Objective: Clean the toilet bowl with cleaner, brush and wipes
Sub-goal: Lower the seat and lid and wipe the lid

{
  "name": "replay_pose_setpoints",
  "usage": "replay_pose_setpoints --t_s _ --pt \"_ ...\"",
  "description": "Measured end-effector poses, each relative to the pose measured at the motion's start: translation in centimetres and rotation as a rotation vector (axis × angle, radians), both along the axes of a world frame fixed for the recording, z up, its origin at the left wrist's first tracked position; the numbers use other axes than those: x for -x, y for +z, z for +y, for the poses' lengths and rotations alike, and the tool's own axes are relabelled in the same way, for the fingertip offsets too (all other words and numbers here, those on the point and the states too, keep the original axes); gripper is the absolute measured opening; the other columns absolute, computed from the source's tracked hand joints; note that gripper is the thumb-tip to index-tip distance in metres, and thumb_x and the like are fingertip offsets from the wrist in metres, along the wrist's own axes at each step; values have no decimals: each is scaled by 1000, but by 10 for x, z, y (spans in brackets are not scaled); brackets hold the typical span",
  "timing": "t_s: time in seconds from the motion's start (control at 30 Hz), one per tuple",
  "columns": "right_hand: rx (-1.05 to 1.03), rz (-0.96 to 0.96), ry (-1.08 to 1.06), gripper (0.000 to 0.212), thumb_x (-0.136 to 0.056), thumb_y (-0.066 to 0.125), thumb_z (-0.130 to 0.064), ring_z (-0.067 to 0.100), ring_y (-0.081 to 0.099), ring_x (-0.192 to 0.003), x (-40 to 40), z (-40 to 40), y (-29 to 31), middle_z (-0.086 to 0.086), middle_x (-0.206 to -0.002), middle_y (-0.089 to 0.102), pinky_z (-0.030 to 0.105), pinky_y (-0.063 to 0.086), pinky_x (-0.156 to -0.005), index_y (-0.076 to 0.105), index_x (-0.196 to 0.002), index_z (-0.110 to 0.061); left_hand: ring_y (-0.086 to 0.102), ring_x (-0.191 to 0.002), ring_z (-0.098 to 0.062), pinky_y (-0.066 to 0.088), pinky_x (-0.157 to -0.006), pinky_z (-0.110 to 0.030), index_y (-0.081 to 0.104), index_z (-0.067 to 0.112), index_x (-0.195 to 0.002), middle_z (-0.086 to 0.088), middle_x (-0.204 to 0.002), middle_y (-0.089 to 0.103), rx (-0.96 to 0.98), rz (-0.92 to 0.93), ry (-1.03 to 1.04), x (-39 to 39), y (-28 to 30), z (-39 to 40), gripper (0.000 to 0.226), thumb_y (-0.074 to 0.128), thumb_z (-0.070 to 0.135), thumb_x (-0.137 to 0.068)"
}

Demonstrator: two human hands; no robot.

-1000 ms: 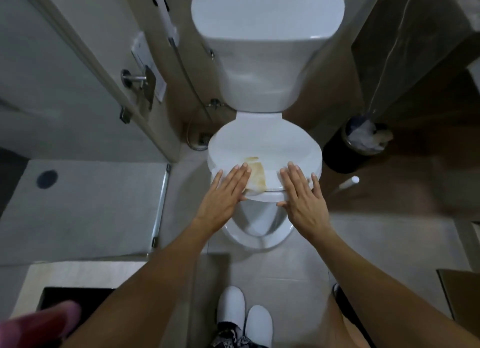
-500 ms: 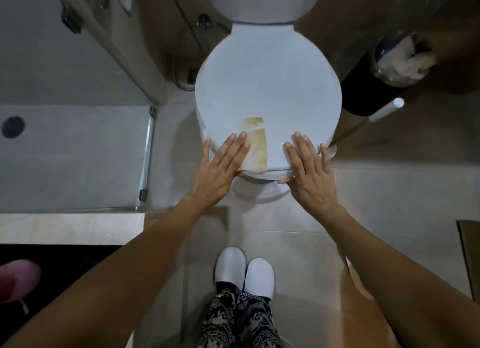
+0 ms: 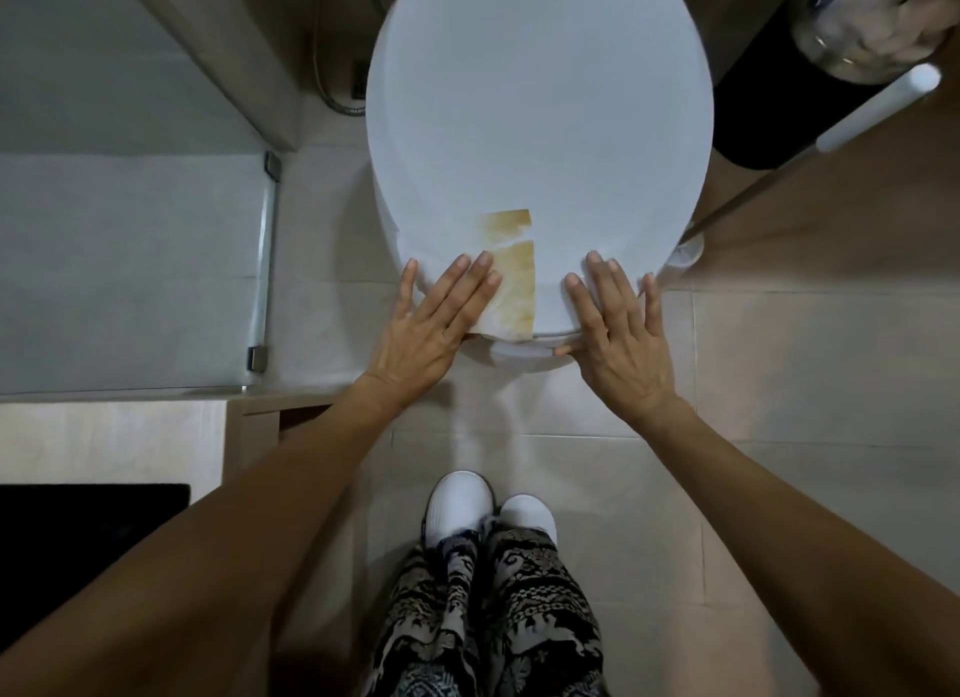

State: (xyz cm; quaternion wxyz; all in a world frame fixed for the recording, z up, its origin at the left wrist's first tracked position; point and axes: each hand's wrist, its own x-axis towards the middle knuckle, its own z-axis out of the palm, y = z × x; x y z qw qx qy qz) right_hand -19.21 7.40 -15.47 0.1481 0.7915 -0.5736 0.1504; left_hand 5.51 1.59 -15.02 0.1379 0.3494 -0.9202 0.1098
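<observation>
— Wiping appears to be the stage reached: we see the toilet lid (image 3: 540,124) closed, and a wipe (image 3: 511,301), stained yellow-brown, draped over the lid's front edge. A matching stain (image 3: 505,222) sits on the lid just behind the wipe. How much do we judge finished?

— We cannot tell; the bowl is hidden beneath the lid. The brush handle (image 3: 878,109) leans to the right of the lid, untouched, and no cleaner bottle is visible.

— And the fingers?

— We note the left hand (image 3: 431,327) lying flat, fingers straight and close together, pressing the wipe's left part onto the lid. The right hand (image 3: 621,337) also lies flat at the lid's front right edge, fingers slightly spread, thumb along the rim below; it holds nothing.
</observation>
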Motion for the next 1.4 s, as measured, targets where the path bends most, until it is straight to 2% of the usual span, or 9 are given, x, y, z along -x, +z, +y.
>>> replay_pose_setpoints --t_s 0.27,0.33,0.5,0.67,0.83,1.0,1.2,1.3,1.4 --pt "-12 27 -65 92 -92 62 -27 20 -5 -149 -2 6 -22 13 -156 10 47 -1 -119 -5 -153 -14 -8 -146 -18 5 -115 -52 -8 10 -151 -5 -158 -17 -12 -55 37 3 -19 6 100 54 -8 -74" --pt "-29 43 -80 95 -90 64 -24 20 -5 -149 -3 7 -25 11 -161 -3 47 -2 -119 -5 -153 -13 -11 -146 -18 2 -115 -51 -10 10 -151 -5 -157 -20 -24 -85 47 4 -21 7 102 54 -9 -73" --pt "-191 2 -52 82 -96 47 -36 15 -11 -148 -1 10 -17 -1 -159 -18 44 -4 -119 -10 -153 -19 -15 -145 -16 -2 -115 -50 -14 13 -150 -2 -156 -23 -99 -118 80 5 -17 10 101 52 -8 -76" --pt "-330 -47 -66 64 -101 33 -35 14 -3 -149 0 12 2 0 -161 3 44 3 -119 -1 -154 -21 -12 -145 -13 -2 -115 -48 -13 18 -150 4 -159 -15 -208 -132 80 5 2 10 91 37 -5 -79" --pt "-440 -77 -105 57 -102 28 -36 18 10 -147 -4 14 23 2 -161 12 44 13 -117 12 -154 -18 13 -144 -16 2 -115 -47 8 17 -152 2 -158 14 -272 -142 96 10 21 5 100 57 -10 -69" --pt "-575 -149 -137 53 -103 31 -30 21 20 -146 -9 13 45 2 -160 18 43 24 -114 19 -153 -17 25 -142 -18 7 -114 -48 21 13 -149 -2 -156 26 -324 -172 155 21 36 2 78 56 -5 -81" --pt "-791 -188 -198 55 -103 35 -28 24 21 -146 -11 -3 91 6 -159 19 40 23 -115 19 -152 -10 12 -146 -17 -13 -113 -48 5 12 -152 -4 -160 8 -476 -403 194 40 84 -15 52 24 13 -104" --pt "-913 -158 -288 59 -102 34 -30 23 12 -148 -7 -17 117 7 -161 11 39 19 -118 12 -153 -10 27 -141 -17 -9 -115 -46 25 11 -148 -6 -154 30 -569 -337 268 48 111 -26 47 31 9 -102" --pt "-1019 -133 -327 59 -102 35 -31 24 10 -148 -6 -32 146 8 -161 9 40 19 -118 12 -153 -10 49 -123 -18 -2 -116 -46 50 12 -129 -3 -125 58 -651 -194 403 58 140 -35 37 37 2 -96"
